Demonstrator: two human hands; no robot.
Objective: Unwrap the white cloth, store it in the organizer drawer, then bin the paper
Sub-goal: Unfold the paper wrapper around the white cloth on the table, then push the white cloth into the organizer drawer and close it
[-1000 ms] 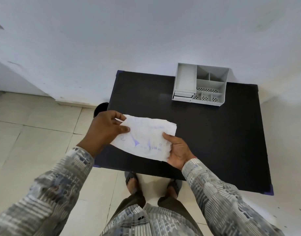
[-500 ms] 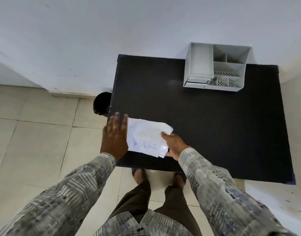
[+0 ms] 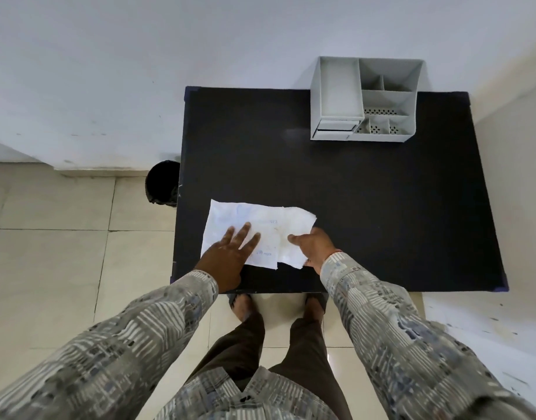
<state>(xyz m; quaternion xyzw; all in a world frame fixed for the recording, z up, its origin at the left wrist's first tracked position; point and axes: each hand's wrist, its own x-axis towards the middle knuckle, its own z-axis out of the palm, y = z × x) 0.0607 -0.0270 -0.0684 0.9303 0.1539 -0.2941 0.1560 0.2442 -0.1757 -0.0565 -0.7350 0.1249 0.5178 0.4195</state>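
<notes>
A white paper wrapper (image 3: 254, 219) with faint blue print lies flat near the front left of the black table (image 3: 382, 207). My left hand (image 3: 230, 253) rests palm down on its lower left part, fingers spread. At the wrapper's right edge my right hand (image 3: 315, 247) pinches the paper, thumb on top. The white cloth does not show apart from the paper. The grey organizer (image 3: 412, 116) stands at the table's back right, its small drawer (image 3: 335, 130) at the front left corner, shut.
A black bin (image 3: 163, 182) stands on the tiled floor beside the table's left edge. A white wall runs behind the table. My feet show under the table's front edge.
The wrapper went from held in the air to lying flat on the table. My left hand let go of it and now presses on it with spread fingers.
</notes>
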